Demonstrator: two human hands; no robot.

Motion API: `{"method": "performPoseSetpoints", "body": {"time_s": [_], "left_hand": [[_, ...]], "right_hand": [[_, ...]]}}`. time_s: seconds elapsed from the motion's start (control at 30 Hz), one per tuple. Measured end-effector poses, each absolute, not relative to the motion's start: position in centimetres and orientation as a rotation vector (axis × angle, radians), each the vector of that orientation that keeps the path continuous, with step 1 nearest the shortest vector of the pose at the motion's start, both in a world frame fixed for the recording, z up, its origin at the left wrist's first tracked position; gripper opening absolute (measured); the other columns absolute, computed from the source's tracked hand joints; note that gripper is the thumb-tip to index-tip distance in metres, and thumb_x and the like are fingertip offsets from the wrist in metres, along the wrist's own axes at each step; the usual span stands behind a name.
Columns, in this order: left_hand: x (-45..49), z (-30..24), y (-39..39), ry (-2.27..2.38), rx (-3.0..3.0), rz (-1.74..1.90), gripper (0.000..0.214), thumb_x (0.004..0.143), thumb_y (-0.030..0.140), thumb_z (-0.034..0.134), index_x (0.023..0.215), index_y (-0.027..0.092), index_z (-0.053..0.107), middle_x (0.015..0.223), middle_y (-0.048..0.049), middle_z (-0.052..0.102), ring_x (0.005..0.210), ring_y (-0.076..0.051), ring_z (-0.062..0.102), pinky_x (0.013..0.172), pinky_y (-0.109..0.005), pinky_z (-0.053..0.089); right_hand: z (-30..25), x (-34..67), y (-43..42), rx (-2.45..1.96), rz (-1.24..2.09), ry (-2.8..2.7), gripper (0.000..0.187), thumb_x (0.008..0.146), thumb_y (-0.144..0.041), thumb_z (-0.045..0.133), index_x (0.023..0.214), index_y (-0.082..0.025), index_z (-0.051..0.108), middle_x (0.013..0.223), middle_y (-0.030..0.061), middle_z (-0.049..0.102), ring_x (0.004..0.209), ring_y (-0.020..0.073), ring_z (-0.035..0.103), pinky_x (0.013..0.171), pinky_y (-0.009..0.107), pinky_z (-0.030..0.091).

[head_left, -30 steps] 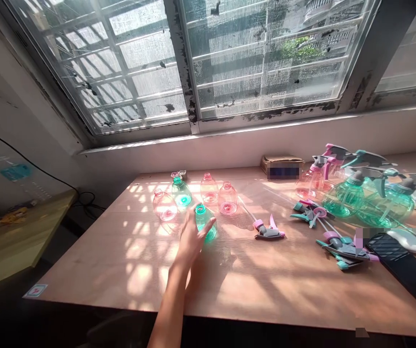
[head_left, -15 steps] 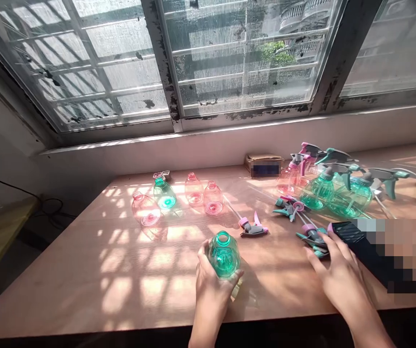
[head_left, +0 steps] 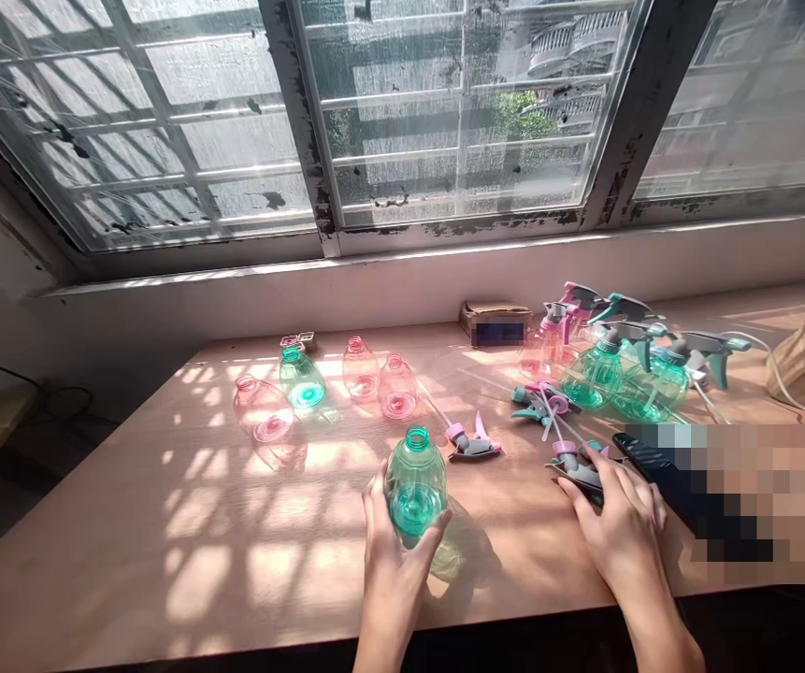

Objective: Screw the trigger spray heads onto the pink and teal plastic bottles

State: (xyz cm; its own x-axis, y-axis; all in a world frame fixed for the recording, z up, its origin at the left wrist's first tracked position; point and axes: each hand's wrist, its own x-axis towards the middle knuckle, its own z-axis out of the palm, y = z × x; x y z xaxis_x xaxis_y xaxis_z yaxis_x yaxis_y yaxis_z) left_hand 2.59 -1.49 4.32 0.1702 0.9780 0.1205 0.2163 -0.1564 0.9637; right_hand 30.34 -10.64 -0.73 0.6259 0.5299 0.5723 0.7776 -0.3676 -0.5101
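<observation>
The left hand [head_left: 398,561] wraps a teal translucent plastic bottle [head_left: 414,486] that stands upright and capless on the sunlit wooden table [head_left: 220,561]. Right of this bottle, the right hand [head_left: 619,528] lies with fingers flat on a teal-and-pink plastic trigger sprayer head [head_left: 574,470]. Another pink-and-grey trigger head [head_left: 470,442] lies just beyond the bottle. Farther behind it stand three pink capless bottles [head_left: 397,388] and a second teal one [head_left: 300,381].

Left hand [head_left: 396,551], lower centre of the frame: fingers and thumb curled in a cupping grasp, thumb on the right side, back of the hand toward the camera. Its left forearm [head_left: 380,650] rises from the bottom edge. Right hand [head_left: 619,531], lower right: palm down, fingers extended and slightly spread toward the upper left. Its right forearm [head_left: 665,631] enters at a slant from the bottom edge
</observation>
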Motion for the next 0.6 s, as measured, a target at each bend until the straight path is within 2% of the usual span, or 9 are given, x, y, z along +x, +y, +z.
{"method": "performPoseSetpoints", "body": {"time_s": [0.1, 0.17, 0.23, 0.33, 0.47, 0.53, 0.6], "left_hand": [[2.6, 4.2, -1.5, 1.189, 1.59, 1.039, 0.084, 0.091, 0.055, 0.08, 0.16, 0.027, 0.042, 0.161, -0.0163, 0.055, 0.152, -0.039, 0.055, 0.127, -0.055, 0.043], [2.7, 4.1, -1.5, 1.204, 1.598, 1.027, 0.084, 0.091, 0.055, 0.08, 0.161, 0.027, 0.041, 0.164, -0.0162, 0.054, 0.154, -0.039, 0.052, 0.128, -0.057, 0.041], [2.7, 4.0, -1.5, 1.22, 1.586, 1.019, 0.086, 0.091, 0.055, 0.08, 0.161, 0.027, 0.041, 0.166, -0.0172, 0.053, 0.156, -0.041, 0.05, 0.129, -0.06, 0.039], [2.9, 3.7, -1.4, 1.229, 1.535, 1.027, 0.092, 0.088, 0.054, 0.082, 0.163, 0.027, 0.036, 0.169, -0.02, 0.051, 0.16, -0.043, 0.047, 0.131, -0.062, 0.037], [3.2, 4.1, -1.6, 1.205, 1.41, 1.108, 0.101, 0.084, 0.05, 0.085, 0.164, 0.027, 0.028, 0.172, -0.0211, 0.049, 0.161, -0.041, 0.047, 0.131, -0.058, 0.041], [3.1, 4.9, -1.9, 1.177, 1.341, 1.157, 0.091, 0.085, 0.053, 0.085, 0.158, 0.024, 0.038, 0.163, -0.0217, 0.058, 0.152, -0.04, 0.059, 0.124, -0.055, 0.05], [2.9, 5.7, -2.2, 1.144, 1.291, 1.199, 0.078, 0.088, 0.061, 0.081, 0.149, 0.022, 0.052, 0.149, -0.0201, 0.07, 0.139, -0.04, 0.069, 0.117, -0.053, 0.056]], "right_hand": [[-0.1, 30.3, -10.8, -1.994, -0.298, -1.081, 0.066, 0.103, -0.058, 0.049, 0.149, -0.013, 0.062, 0.138, 0.0252, 0.077, 0.13, 0.044, 0.071, 0.113, 0.062, 0.057], [0.3, 30.3, -11.0, -1.983, -0.249, -1.083, 0.063, 0.105, -0.055, 0.049, 0.155, -0.018, 0.058, 0.146, 0.0218, 0.074, 0.133, 0.0398, 0.072, 0.111, 0.055, 0.061], [0.5, 30.3, -11.0, -1.997, -0.249, -1.035, 0.061, 0.107, -0.051, 0.042, 0.157, -0.017, 0.055, 0.156, 0.0226, 0.067, 0.144, 0.0391, 0.065, 0.118, 0.057, 0.055], [0.1, 30.4, -10.8, -2.048, -0.241, -0.979, 0.07, 0.107, -0.052, 0.035, 0.161, -0.01, 0.049, 0.166, 0.0274, 0.058, 0.157, 0.0408, 0.052, 0.128, 0.061, 0.043], [-0.7, 30.5, -9.9, -2.177, -0.203, -0.914, 0.097, 0.098, -0.068, 0.05, 0.169, -0.003, 0.036, 0.168, 0.0364, 0.052, 0.152, 0.0545, 0.053, 0.124, 0.074, 0.041], [-0.7, 30.6, -9.7, -2.207, -0.211, -0.885, 0.098, 0.098, -0.066, 0.053, 0.17, -0.002, 0.033, 0.164, 0.0387, 0.055, 0.147, 0.0586, 0.057, 0.119, 0.078, 0.043], [-0.6, 30.8, -9.8, -2.195, -0.228, -0.898, 0.091, 0.101, -0.062, 0.052, 0.17, -0.005, 0.034, 0.155, 0.0375, 0.064, 0.138, 0.0599, 0.065, 0.11, 0.078, 0.05]]}}
